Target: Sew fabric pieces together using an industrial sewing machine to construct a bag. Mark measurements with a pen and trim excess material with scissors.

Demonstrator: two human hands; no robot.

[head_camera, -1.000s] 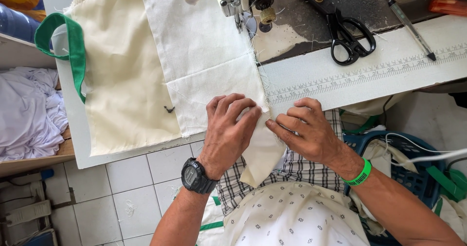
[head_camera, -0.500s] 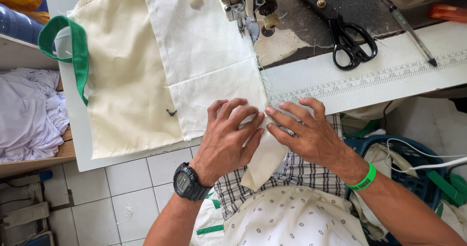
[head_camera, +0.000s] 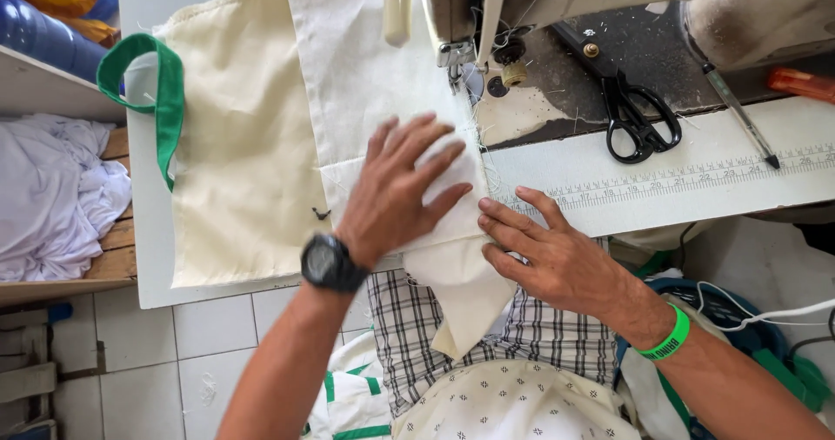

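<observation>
White surface [head_camera: 148, 257] carries a cream bag [head_camera: 235, 144] with a green handle [head_camera: 161, 92] looped off its left edge. White cloth panel [head_camera: 365, 75] lies over the bag's right part and runs under the sewing machine [head_camera: 470, 14]; its lower fold hangs off the front edge onto the person's lap. Grey machine bed holds black scissors [head_camera: 639, 118] and a pen [head_camera: 739, 114]; a printed ruler strip [head_camera: 696, 179] runs along the front. Pile of white clothes [head_camera: 52, 196] sits on a wooden shelf at left.

Left hand [head_camera: 404, 183], black watch [head_camera: 329, 262] on the wrist, now lies flat on the panel near the needle, fingers spread and released, grasping nothing. Half a second ago it was lower, curled beside the other hand at the fold. Right hand [head_camera: 548, 253], green wristband [head_camera: 665, 336], presses the fold at the edge, fingers extended, not clenched, much as before. Camera view has shifted closer to the machine.
</observation>
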